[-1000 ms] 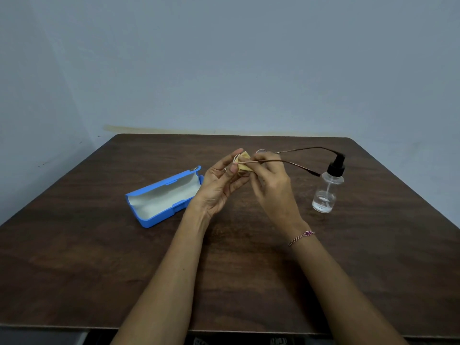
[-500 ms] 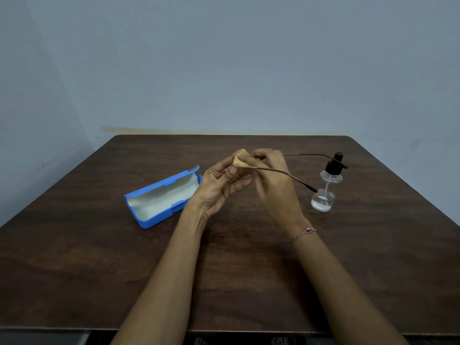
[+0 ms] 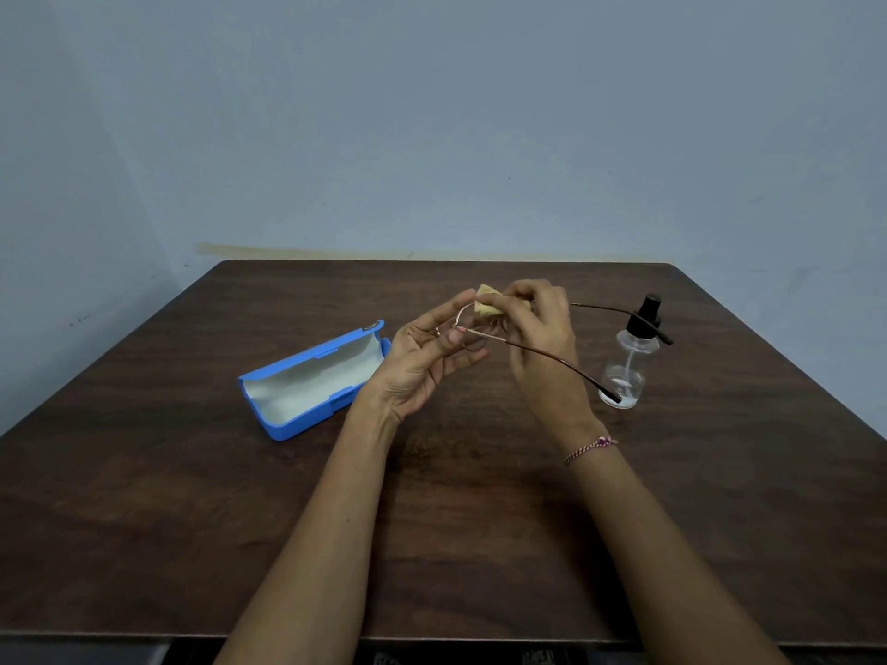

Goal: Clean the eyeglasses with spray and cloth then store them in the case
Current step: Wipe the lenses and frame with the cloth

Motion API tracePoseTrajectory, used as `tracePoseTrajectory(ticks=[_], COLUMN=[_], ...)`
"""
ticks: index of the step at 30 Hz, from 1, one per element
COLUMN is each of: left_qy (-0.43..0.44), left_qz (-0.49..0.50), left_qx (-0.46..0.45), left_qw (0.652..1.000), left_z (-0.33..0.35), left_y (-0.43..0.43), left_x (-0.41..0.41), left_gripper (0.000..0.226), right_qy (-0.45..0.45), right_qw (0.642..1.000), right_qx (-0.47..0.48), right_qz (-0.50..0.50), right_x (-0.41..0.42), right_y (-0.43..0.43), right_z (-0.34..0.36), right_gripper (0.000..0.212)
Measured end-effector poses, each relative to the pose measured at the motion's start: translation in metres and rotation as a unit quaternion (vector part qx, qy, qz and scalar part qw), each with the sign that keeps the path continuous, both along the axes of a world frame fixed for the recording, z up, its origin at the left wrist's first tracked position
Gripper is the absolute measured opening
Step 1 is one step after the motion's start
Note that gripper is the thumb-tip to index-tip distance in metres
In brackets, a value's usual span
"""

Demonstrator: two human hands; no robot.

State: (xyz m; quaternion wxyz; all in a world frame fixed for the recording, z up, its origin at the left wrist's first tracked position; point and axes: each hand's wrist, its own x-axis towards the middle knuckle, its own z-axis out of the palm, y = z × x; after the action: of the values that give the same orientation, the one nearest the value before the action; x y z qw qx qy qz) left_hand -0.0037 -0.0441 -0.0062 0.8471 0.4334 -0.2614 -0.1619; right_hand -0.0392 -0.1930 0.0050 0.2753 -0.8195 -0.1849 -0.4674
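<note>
A dark wooden table stands before a plain blue-grey wall.

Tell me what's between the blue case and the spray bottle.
Head view: the left hand holding the eyeglasses, the right hand pinching the cloth on them.

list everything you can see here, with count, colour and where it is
thin metal-framed eyeglasses: one, brown, held above the table, temples pointing right
small folded cloth: one, yellow, pressed on the eyeglasses' front
open hard eyeglass case: one, blue with white lining, on the table's left side
clear plastic spray bottle: one, transparent with black pump top, upright on the table's right side
wooden table: one, dark brown, under everything
plain wall: one, grey-blue, behind the table
braided bracelet: one, pink and white, on the right wrist
left hand: one, pinches the eyeglasses' frame
right hand: one, pinches the cloth
</note>
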Motion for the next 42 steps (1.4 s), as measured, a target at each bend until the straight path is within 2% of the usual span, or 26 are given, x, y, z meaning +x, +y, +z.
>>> tracePoseTrajectory(ticks=[4, 10, 15, 20, 24, 36, 42], left_qy=[0.001, -0.001, -0.005, -0.003, -0.003, -0.006, 0.001], left_qz=[0.015, 0.024, 0.013, 0.015, 0.007, 0.006, 0.006], left_qx=[-0.015, -0.026, -0.029, -0.034, -0.029, -0.033, -0.027], left_qw=[1.0, 0.999, 0.999, 0.999, 1.0, 0.999, 1.0], left_z=[0.002, 0.003, 0.004, 0.006, 0.006, 0.007, 0.008], left_y=[0.002, 0.002, 0.003, 0.003, 0.003, 0.003, 0.003], left_x=[0.0, -0.001, -0.005, -0.005, -0.006, -0.008, -0.011], left_gripper=[0.055, 0.052, 0.047, 0.049, 0.047, 0.046, 0.038], right_qy=[0.012, -0.001, -0.005, -0.003, -0.01, -0.014, -0.011], right_qw=[0.999, 0.999, 0.999, 0.999, 0.998, 0.999, 0.996], right_qx=[-0.003, -0.014, 0.014, -0.007, 0.021, -0.005, 0.021], right_qz=[-0.04, -0.032, -0.052, -0.044, -0.057, -0.049, -0.083], right_x=[0.004, 0.001, 0.001, 0.0, 0.002, 0.004, 0.006], right_y=[-0.006, -0.006, -0.006, -0.005, -0.006, -0.006, -0.012], right_z=[-0.003, -0.001, 0.0, 0.0, 0.0, -0.002, 0.0], right_gripper=[0.04, 0.04, 0.037, 0.037, 0.036, 0.036, 0.037])
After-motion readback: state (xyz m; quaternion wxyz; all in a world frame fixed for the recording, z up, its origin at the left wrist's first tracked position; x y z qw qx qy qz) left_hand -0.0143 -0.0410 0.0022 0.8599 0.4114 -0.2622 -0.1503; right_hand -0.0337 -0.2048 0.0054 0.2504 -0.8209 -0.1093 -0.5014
